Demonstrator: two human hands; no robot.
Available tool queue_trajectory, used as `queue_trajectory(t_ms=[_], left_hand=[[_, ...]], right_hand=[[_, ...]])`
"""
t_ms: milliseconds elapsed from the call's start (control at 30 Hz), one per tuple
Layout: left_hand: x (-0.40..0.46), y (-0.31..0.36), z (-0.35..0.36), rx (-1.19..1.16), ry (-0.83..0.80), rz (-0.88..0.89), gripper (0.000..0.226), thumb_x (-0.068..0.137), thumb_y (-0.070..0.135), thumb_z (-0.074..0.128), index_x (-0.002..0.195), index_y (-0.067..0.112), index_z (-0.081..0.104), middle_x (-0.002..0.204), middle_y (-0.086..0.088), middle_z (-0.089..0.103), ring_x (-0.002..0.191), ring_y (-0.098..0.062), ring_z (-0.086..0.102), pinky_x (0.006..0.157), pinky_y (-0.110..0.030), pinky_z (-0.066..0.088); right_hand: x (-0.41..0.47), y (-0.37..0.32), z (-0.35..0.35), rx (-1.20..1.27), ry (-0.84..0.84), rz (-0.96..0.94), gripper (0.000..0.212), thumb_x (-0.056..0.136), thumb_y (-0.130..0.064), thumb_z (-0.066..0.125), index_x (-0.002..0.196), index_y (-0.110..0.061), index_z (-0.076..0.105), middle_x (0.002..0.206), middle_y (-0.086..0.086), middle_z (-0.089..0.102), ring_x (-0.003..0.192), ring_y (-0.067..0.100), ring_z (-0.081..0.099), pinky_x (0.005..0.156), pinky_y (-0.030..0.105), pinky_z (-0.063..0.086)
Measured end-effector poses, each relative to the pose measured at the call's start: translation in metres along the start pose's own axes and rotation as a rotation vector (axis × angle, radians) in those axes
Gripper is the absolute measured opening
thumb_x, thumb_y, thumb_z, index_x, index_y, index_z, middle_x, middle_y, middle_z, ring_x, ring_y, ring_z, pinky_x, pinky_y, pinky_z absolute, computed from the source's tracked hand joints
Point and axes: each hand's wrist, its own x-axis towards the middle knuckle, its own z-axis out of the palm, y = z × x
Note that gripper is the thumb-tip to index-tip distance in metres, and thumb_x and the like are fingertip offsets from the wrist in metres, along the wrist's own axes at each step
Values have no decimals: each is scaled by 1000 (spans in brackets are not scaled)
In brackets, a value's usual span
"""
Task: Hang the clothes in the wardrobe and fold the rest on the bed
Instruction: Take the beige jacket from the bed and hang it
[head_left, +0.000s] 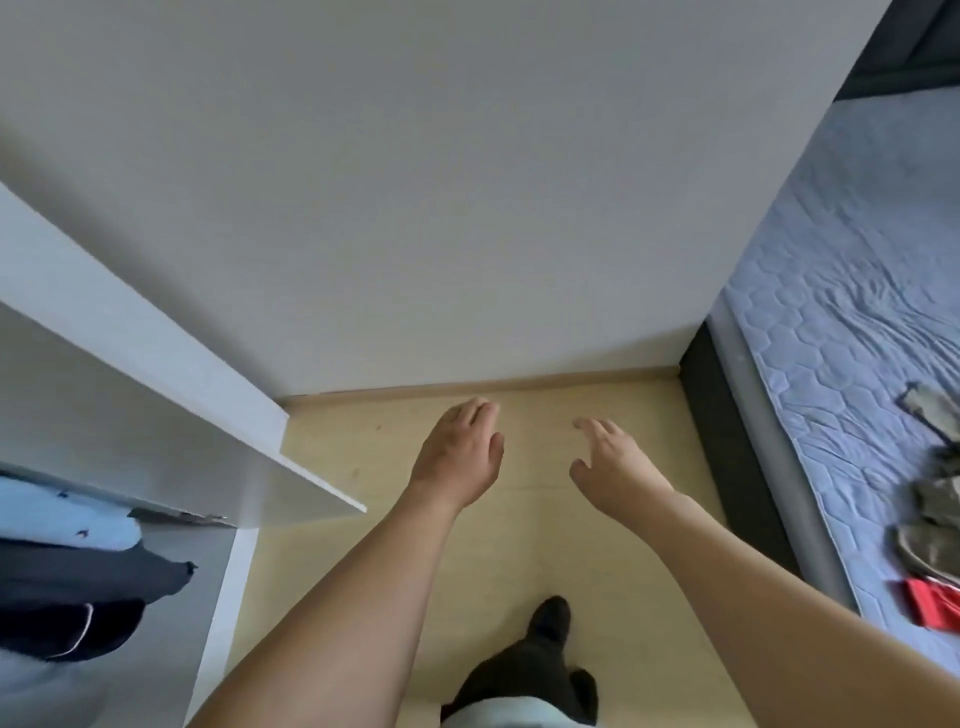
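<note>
Head view, looking down: clothes for the task split between two places. On the bed at right, over a pale blue quilted cover: loose olive-grey garments bunched near the frame's right edge, a red item just below them, and a smaller grey piece further up, apart from the pile. Inside the wardrobe at lower left, hanging side by side: a white garment with small dark marks, a dark grey one, and a black one with thin pale piping.

Between the two, held out above the floor: left hand with fingers straight and together, palm down, grip released, holding nothing; right hand with fingers loosely spread and relaxed, grip likewise released, empty. Both forearms bare, well apart from the clothing on either side.

Standing open to the left of the hands: white wardrobe door, a metal hinge showing at its inner edge. Straight ahead: a plain white wall meeting the light wooden floor at a skirting strip. Along the bed's near side: a dark bed frame. At the bottom: a foot in a dark sock and a dark trouser leg, planted on the floor.
</note>
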Motion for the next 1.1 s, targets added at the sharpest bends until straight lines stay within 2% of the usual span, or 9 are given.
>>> queue_trajectory(t_ms=[200,400,600,733,833,933,1100], left_hand=[[74,71,65,6,-120,91,42,98,23,45,134,4,49,137,-12,50,127,-28,45,108,-35,34],[114,201,120,8,-208,226,40,95,24,50,130,5,53,133,-11,53,121,-30,51,104,-37,40],[123,325,173,0,-211,176,40,93,24,49,127,4,55,131,-12,55,118,-32,53,102,-39,43],[109,413,209,-26,-286,157,38,94,22,52,127,5,55,131,-9,55,116,-31,54,99,-36,44],[116,452,228,-14,-325,161,38,94,22,52,128,6,54,132,-9,54,116,-31,54,99,-36,43],[138,490,255,2,-383,165,41,95,23,50,132,8,51,138,-8,50,120,-30,52,100,-36,40],[174,573,305,13,-422,183,40,96,25,47,134,11,48,141,-5,46,123,-27,48,100,-33,36]], right_hand=[[6,105,-35,63,23,152,56,92,-17,46,146,-13,30,150,4,31,138,21,29,109,27,27],[-19,233,-93,76,71,263,55,89,-14,48,143,-9,35,146,7,37,134,22,35,105,24,27],[-61,361,-140,85,67,237,52,90,-13,48,140,-8,37,144,9,39,133,24,36,103,25,28],[-102,456,-179,69,7,322,48,89,-12,49,136,-5,41,141,13,42,130,29,40,104,31,32],[-108,500,-198,98,3,374,53,88,-13,50,139,-7,40,141,11,43,132,26,39,106,29,29],[-105,549,-201,151,51,395,45,86,-17,50,130,-8,48,130,11,51,126,27,45,103,31,35],[-118,643,-229,159,78,420,41,89,-13,49,128,0,50,129,15,53,125,30,45,104,33,33]])
